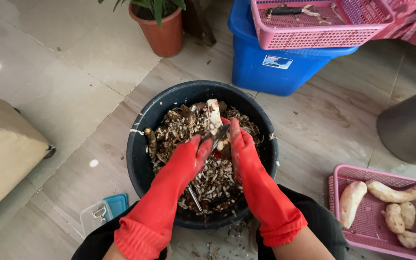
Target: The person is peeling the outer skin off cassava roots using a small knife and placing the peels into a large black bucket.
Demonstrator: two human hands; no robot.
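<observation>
Blue bin (266, 67) with white rectangular label (277, 61) stands behind black tub (138, 154).

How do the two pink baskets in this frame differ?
The pink basket at lower right sits on the tiled floor; the pink basket at the top rests on a blue bin. The lower one holds several pale peeled roots; the upper one holds a dark-handled tool and a few scraps. The lower one is cut off by the frame's bottom and right edges; the upper one by its top edge. Both are perforated pink plastic.

half-peeled root (214, 118) upright over black tub (140, 159)
</observation>
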